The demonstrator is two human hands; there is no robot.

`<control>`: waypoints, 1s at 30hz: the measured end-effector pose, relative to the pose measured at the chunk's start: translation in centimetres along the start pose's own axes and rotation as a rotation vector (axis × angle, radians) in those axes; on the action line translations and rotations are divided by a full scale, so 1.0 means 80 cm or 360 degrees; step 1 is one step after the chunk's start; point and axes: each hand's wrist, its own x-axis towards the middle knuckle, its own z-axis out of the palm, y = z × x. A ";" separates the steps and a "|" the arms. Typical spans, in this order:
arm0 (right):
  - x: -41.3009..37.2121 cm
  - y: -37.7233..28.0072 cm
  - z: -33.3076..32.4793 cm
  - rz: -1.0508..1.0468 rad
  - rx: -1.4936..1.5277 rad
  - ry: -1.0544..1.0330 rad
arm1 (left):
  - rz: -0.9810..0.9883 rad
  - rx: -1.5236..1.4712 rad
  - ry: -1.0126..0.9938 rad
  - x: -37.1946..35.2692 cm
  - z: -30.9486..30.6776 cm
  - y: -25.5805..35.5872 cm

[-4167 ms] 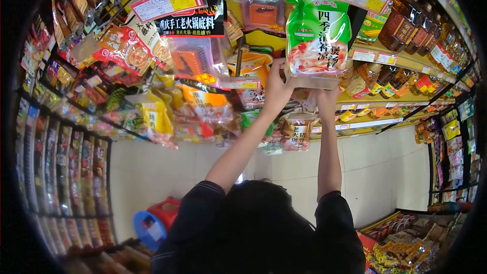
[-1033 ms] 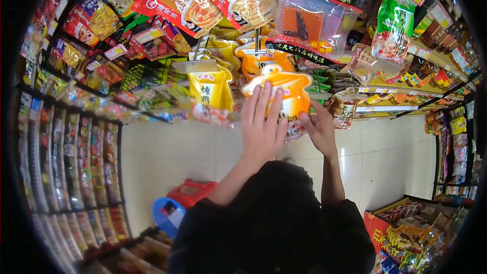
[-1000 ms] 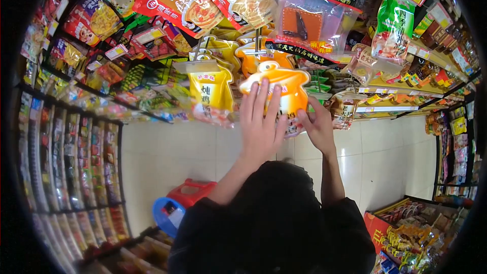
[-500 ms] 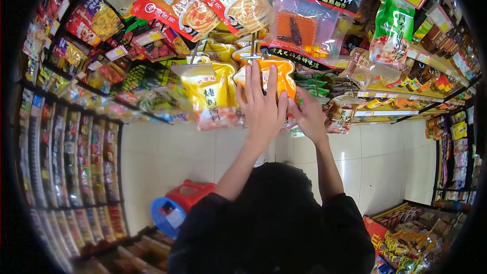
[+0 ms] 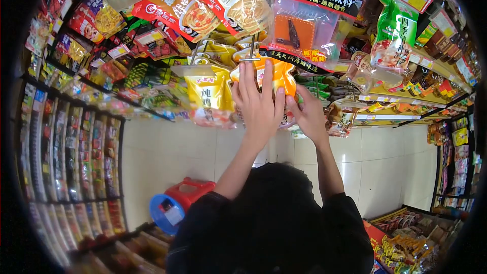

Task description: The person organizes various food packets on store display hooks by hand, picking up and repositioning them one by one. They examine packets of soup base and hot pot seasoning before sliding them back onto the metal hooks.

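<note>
An orange seasoning packet (image 5: 285, 77) hangs from a metal hook (image 5: 252, 53) on the shelf front. My left hand (image 5: 259, 105) lies over its front, fingers outstretched and slightly spread. At the packet's right edge, my right hand (image 5: 310, 116) has its thumb against the front, with the other fingers partly hidden around the side. Beside my left hand hangs a yellow packet (image 5: 209, 89) with printed characters. More yellow pouches (image 5: 218, 50) hang behind these two. Green packets (image 5: 315, 87) are just right of the orange one.
Above hang a large hotpot-base bag (image 5: 304, 0), red-and-white pouches (image 5: 231, 2) and a green pouch (image 5: 395, 30). A red stool-like item (image 5: 195, 187) and a blue round container (image 5: 165, 213) are on the tiled floor (image 5: 167, 147). Stocked shelves (image 5: 73, 157) line the left side.
Both hands stay at the orange packet, with my left hand shifted very slightly. The view has tilted a little; otherwise the goods look the same.
</note>
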 end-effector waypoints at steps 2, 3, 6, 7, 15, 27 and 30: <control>0.006 0.006 0.005 -0.0046 -0.0061 0.0031 | -0.0027 0.0027 -0.0036 0.004 0.006 0.000; 0.006 0.008 0.007 -0.0048 -0.0089 0.0046 | -0.0029 0.0042 -0.0044 0.004 0.008 0.001; 0.005 0.010 0.007 -0.0075 -0.0194 0.0045 | -0.0047 0.0058 -0.0016 0.001 0.013 0.004; 0.005 0.010 0.004 -0.0092 -0.0236 0.0040 | -0.0045 0.0034 -0.0006 -0.001 0.015 0.005; 0.004 0.000 -0.005 0.0017 -0.0161 0.0058 | -0.0077 0.0009 0.0051 0.002 0.016 0.004; 0.004 0.016 -0.011 -0.0101 -0.0119 0.0203 | -0.0082 -0.0050 0.0053 0.008 0.048 -0.001; -0.025 0.027 -0.053 0.0195 0.0164 0.0373 | -0.0104 -0.0015 0.0092 -0.004 0.052 0.000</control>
